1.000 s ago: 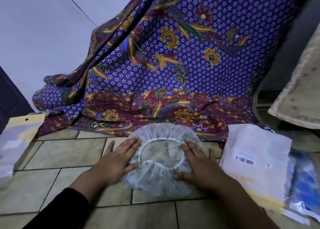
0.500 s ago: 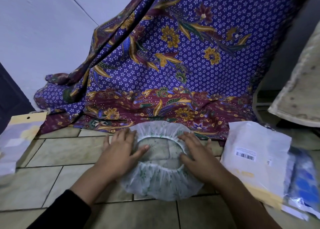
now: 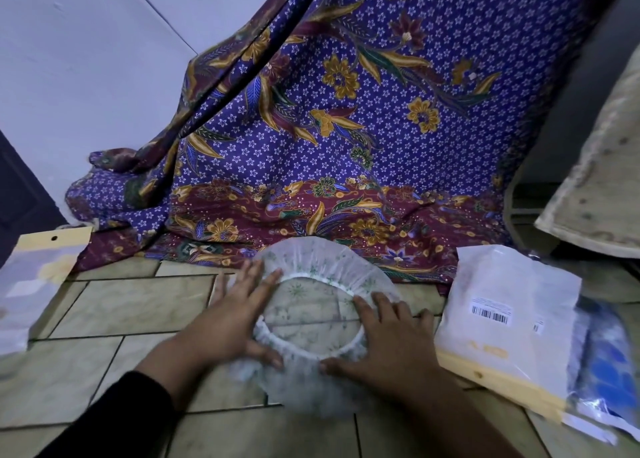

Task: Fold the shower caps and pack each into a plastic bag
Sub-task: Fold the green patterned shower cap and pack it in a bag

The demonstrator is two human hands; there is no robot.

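Observation:
A clear shower cap [image 3: 318, 270] with small green flowers lies flat on the tiled floor, its white elastic opening facing up. My left hand [image 3: 232, 319] presses flat on the cap's left rim, fingers spread. On the right rim rests my right hand [image 3: 388, 343], also flat, thumb on the near edge. Neither hand grips anything. A white plastic bag with a barcode label [image 3: 512, 305] lies to the right on a stack of packets. Another bag with a yellow header [image 3: 38, 277] sits at the far left.
A purple and maroon batik cloth [image 3: 311, 138] hangs behind the cap and spills onto the floor. A blue-patterned packet [image 3: 609, 364] lies at the right edge. A worn mat [image 3: 602, 180] leans at the upper right. Bare tiles [image 3: 131, 305] lie left of my hands.
Both hands slid outward over the cap, spreading its elastic opening wider and flatter. The view has tilted slightly.

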